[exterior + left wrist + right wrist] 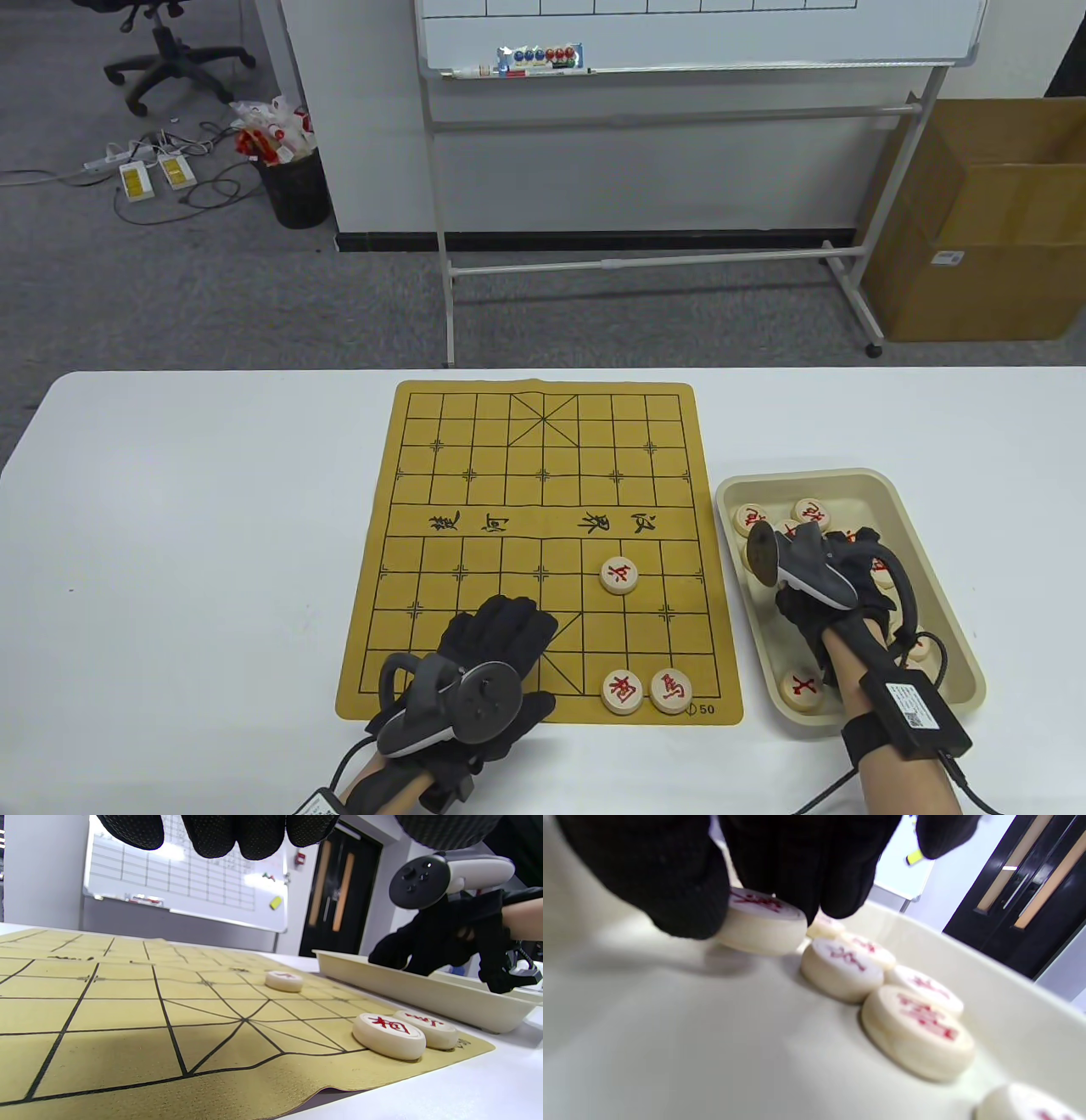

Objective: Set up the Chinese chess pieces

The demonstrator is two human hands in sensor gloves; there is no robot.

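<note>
A yellow chess board mat (pixel 475 543) lies on the white table. Three cream pieces with red characters sit on it: one (pixel 618 576) right of centre and two side by side (pixel 621 691) (pixel 669 689) at the near edge, also seen in the left wrist view (pixel 388 1035) (pixel 428 1028). A beige tray (pixel 848 478) right of the mat holds several red pieces (pixel 918 1031). My right hand (pixel 836 552) reaches into the tray and pinches one piece (pixel 763 927) between thumb and fingers, slightly raised off the tray floor. My left hand (pixel 509 615) rests flat and empty on the mat's near left part.
The tray wall (pixel 424 993) stands just right of the mat's edge. The white table (pixel 187 526) extends left of the mat. A whiteboard stand (pixel 645 263) and a cardboard box (pixel 976 246) are on the floor beyond the far edge.
</note>
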